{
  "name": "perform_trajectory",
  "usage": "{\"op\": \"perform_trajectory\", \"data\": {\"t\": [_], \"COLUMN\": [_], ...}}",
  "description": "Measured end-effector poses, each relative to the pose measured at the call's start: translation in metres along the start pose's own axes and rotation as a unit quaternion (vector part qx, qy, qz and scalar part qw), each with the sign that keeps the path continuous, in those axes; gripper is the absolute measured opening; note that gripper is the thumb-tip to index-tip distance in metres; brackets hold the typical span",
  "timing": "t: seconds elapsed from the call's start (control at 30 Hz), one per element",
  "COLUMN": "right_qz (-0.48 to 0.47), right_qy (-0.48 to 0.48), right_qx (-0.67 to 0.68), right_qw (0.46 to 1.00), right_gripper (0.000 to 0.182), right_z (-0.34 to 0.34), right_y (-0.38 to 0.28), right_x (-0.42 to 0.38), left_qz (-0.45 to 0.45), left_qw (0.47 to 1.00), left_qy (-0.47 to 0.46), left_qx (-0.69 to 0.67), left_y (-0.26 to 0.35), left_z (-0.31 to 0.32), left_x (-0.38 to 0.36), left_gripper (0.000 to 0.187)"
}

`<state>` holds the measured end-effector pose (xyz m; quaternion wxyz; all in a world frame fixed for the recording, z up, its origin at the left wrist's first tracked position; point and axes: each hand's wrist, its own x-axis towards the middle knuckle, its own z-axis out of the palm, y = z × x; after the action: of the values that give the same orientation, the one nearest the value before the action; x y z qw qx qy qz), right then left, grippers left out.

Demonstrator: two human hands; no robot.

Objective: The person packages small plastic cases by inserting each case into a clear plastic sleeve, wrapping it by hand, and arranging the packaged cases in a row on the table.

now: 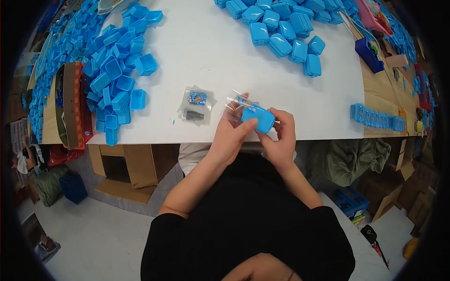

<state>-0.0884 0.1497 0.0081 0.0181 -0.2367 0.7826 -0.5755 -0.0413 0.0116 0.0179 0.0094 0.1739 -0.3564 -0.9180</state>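
Observation:
A small blue plastic box with rounded corners is held between my two hands, close over the front part of the white table. My left hand is closed, its thumb on the box's left side, and a clear plastic bag shows among its fingers. On the right, my right hand grips the box's edge with thumb and fingers. Left of my hands lies a small stack of clear bags with a colourful printed picture and a dark text block.
Open blue trays are heaped at the left beside a red basket. Closed blue boxes crowd the back right. Near the right edge stands a row of packed blue boxes, with a blue tape dispenser farther back.

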Motion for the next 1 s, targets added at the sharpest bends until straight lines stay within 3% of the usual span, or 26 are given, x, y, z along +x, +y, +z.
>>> {"op": "perform_trajectory", "data": {"t": [0.07, 0.1, 0.23, 0.4, 0.73, 0.93, 1.0], "right_qz": [0.152, 0.15, -0.083, 0.024, 0.017, -0.014, -0.06], "right_qy": [-0.009, -0.008, -0.009, -0.049, -0.258, -0.23, -0.129], "right_qx": [0.128, 0.127, -0.084, 0.016, 0.001, -0.013, -0.058], "right_qw": [0.98, 0.98, 0.993, 0.998, 0.966, 0.973, 0.988], "right_gripper": [0.059, 0.059, 0.058, 0.063, 0.072, 0.062, 0.056], "right_z": [-0.002, -0.003, -0.006, -0.009, -0.05, -0.046, -0.039], "right_y": [-0.002, -0.001, 0.004, 0.006, 0.013, 0.012, 0.011], "right_x": [0.0, 0.001, 0.003, -0.001, 0.022, 0.019, 0.009], "left_qz": [0.021, 0.022, -0.014, -0.009, 0.031, -0.026, -0.026], "left_qw": [0.998, 0.998, 0.998, 0.998, 0.979, 0.987, 0.996], "left_qy": [-0.024, -0.026, 0.025, 0.047, -0.094, -0.053, -0.023], "left_qx": [0.05, 0.05, -0.063, 0.041, 0.181, 0.15, 0.078], "left_y": [-0.002, -0.003, -0.009, 0.0, 0.002, 0.001, 0.001], "left_z": [-0.002, -0.002, -0.001, 0.0, -0.005, -0.004, 0.003], "left_x": [0.004, 0.005, 0.002, 0.001, 0.001, -0.001, -0.004], "left_gripper": [0.078, 0.078, 0.083, 0.086, 0.082, 0.072, 0.068]}}
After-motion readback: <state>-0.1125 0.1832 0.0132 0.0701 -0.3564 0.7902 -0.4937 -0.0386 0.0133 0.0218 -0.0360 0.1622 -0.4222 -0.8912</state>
